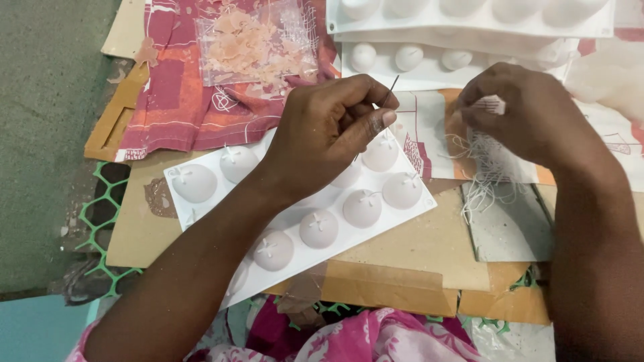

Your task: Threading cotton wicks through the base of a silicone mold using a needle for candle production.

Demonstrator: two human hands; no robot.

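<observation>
Item 1: left hand (329, 131). I see it over the white mould (302, 208), fingers pinched together on a thin needle (394, 83) that sticks up past the thumb.

Item 2: right hand (530, 114). Fingers closed on a bundle of white threads (486, 161); loose ends hang down onto the cardboard (429, 245).

Item 3: mould. Lies tilted on the cardboard below the left hand; I count domed cups in two rows, each with a small white cross of thread on top.

Item 4: more moulds (469, 20), stacked at the top edge, well beyond both hands.

Item 5: red patterned cloth (194, 100), upper left, bearing a clear bag (258, 43) of pale flakes.

Item 6: green mesh (100, 208) showing under the cardboard at left.

Item 7: pink patterned garment (376, 338) at the bottom edge, nearest me.
</observation>
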